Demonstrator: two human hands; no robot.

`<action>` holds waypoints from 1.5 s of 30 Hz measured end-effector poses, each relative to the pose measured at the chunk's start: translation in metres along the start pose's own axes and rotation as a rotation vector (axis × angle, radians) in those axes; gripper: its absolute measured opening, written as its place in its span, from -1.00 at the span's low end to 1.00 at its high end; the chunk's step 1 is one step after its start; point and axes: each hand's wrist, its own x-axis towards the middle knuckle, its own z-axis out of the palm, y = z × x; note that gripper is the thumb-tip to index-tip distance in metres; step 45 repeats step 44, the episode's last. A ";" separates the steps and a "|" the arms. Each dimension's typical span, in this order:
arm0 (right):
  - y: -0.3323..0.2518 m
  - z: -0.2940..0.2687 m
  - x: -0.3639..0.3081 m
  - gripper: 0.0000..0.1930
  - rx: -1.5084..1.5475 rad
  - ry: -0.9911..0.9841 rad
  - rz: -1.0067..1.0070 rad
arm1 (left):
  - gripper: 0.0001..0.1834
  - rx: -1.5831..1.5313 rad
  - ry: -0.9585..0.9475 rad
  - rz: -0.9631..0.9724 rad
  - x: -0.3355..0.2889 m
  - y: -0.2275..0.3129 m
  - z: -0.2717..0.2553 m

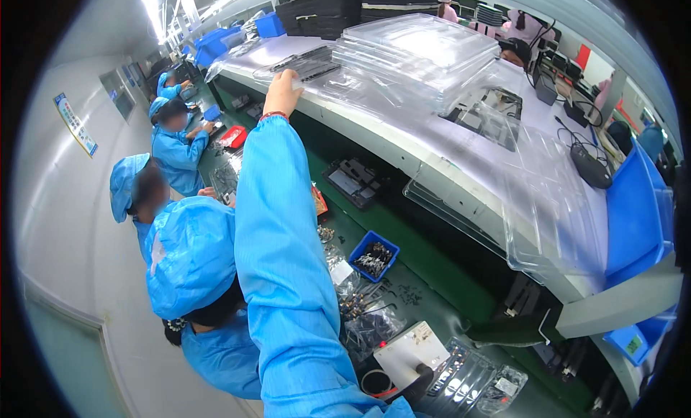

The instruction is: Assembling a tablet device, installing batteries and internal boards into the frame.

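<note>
My left hand (283,96) is raised at the end of an outstretched blue sleeve, with a red band at the wrist. Its fingers are bent over the near edge of a clear plastic tray (325,78) on the upper shelf. Dark flat frame-like parts (306,62) lie in or on that tray; which of the two is unclear. The fingertips are partly hidden by the hand. To the right rises a stack of clear plastic trays (417,47). My right hand is outside the view.
A white shelf (360,134) overhangs the green workbench (432,303). On the bench are a blue bin (374,256) of small parts, bagged parts and a white box (412,353). A co-worker in a blue cap (188,249) sits close at left. Blue bins (637,209) stand at right.
</note>
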 end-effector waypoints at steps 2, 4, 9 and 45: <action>-0.011 -0.001 -0.001 -0.72 -0.010 0.029 -0.011 | -0.57 -0.025 -0.092 -0.011 0.006 0.000 -0.002; -0.010 0.003 -0.002 -0.73 -0.020 0.049 -0.031 | -0.57 -0.075 -0.092 0.004 0.016 -0.001 -0.007; 0.001 0.016 -0.001 -0.73 -0.009 0.046 -0.045 | -0.58 -0.247 -0.181 0.014 0.023 0.010 -0.017; -0.063 -0.017 -0.017 -0.81 0.228 0.415 0.003 | -0.40 -0.038 -0.210 -0.118 0.010 0.095 -0.007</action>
